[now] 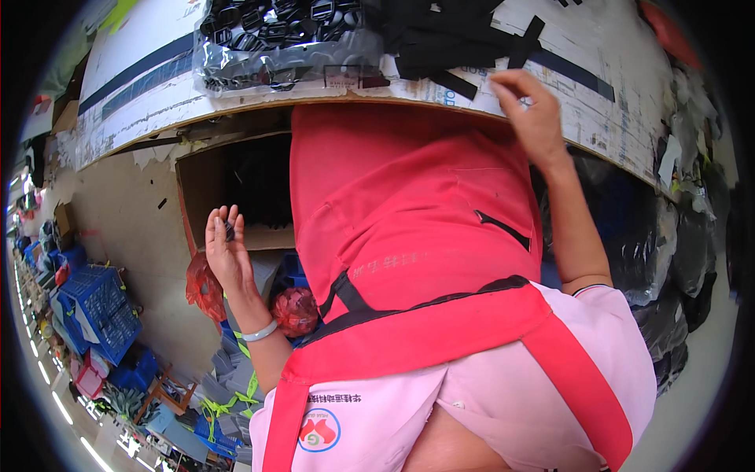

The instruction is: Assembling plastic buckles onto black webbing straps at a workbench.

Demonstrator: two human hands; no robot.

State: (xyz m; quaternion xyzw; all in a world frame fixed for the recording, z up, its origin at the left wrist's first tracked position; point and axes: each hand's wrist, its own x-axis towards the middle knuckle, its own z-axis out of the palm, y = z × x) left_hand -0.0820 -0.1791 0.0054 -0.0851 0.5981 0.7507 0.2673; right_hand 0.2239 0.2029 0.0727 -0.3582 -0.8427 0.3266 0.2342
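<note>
Cupping a small dark piece (229,230), left hand (224,252) half-open; right hand (528,110) pinches half-hidden black straps (456,39).

The small dark part (229,231) in my left hand (226,256) is too small to identify. The bag of black buckles (279,43) is cut off by the top edge.

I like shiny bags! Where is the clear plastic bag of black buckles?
The clear plastic bag of black buckles lies on the white worktable, top of the head view, left of the black straps.
</note>
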